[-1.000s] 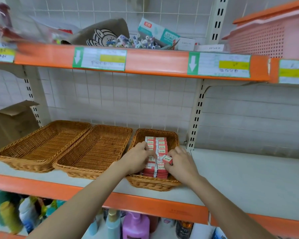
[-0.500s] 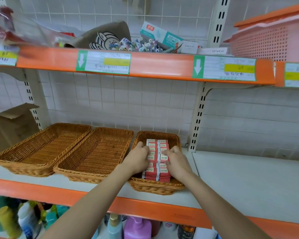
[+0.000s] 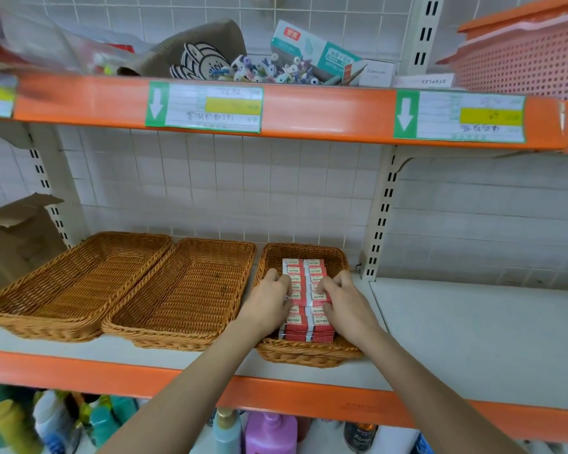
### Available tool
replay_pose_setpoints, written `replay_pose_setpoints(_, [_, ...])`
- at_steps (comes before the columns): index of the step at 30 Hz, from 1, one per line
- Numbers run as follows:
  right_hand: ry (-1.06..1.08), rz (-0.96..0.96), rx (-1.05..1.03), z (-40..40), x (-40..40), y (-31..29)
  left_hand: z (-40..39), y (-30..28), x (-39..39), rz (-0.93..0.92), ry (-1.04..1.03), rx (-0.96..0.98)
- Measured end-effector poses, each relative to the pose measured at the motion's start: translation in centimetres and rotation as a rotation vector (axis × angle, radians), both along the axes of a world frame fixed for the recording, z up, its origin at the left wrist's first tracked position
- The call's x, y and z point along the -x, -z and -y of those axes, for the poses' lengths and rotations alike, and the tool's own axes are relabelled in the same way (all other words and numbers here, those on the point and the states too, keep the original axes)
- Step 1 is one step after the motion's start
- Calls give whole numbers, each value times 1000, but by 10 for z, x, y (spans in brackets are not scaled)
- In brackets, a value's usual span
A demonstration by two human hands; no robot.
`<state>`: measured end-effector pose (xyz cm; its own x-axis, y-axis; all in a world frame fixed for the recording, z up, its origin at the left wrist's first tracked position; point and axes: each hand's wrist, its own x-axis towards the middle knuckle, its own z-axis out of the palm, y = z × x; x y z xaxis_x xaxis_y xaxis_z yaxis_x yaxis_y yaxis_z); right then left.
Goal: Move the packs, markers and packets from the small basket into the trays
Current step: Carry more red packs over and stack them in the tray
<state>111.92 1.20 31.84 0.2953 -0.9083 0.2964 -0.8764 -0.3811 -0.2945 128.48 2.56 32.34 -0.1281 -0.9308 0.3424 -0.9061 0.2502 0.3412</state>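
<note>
In the rightmost wicker basket (image 3: 269, 257) on the middle shelf, both hands are down on the stacked red-and-white packs (image 3: 304, 317). The left hand (image 3: 269, 299) lies against the left side of the stack, its fingers curled over the edge of the upper packs. The right hand (image 3: 345, 303) mirrors it on the right side, fingers bent and pinching at the top packs near the middle of the rows. The packs sit in two neat columns, several layers deep, filling the middle of the small basket from its front wall back toward its rear; the far end of the rows shows uncovered beyond the fingertips.

Just left of this basket, touching its rim, stands a wider wicker tray (image 3: 184, 296), and beside that, a second wicker tray (image 3: 73, 283) of the same weave; the two trays touch along their long sides. All three rest on the white shelf (image 3: 473, 339) with its orange front lip. A torn cardboard box (image 3: 10, 237) stands at the far left, behind the outer tray.

On the shelf above lie a brown cap with a rabbit patch (image 3: 200, 57), a heap of small pale trinkets (image 3: 273, 72) too small to identify, a teal and white box (image 3: 312, 50) and a pink perforated basket (image 3: 525, 57). Price labels with green arrows (image 3: 204, 108) are stuck to its orange edge. Below, bottles (image 3: 269, 434) stand on the lowest shelf.
</note>
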Motion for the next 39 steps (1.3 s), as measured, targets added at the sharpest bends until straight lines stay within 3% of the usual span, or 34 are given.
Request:
replay_pose_setpoints(10, [-25,-148,42,-9,-2,-11,-9,-6,1,151,72,85])
replay_pose_setpoints(14, [-61,-243,-24,-23,2,-20,-18,-18,11,237,71,-26])
replay_pose_setpoints(17, [-98,-300,-189,-38,15,-22,-28,-21,24,259,11,-135])
replay_pose_setpoints(22, [-109,-319,-367,-77,48,-26,-59,-10,50,362,-51,-408])
replay_pose_setpoints(30, [-124,-382,-367,-139,108,-21,-142,-16,110,367,-147,-502])
replay_pose_setpoints(39, [3,-366,-404,-186,217,-10,-163,-6,209,440,-8,-501])
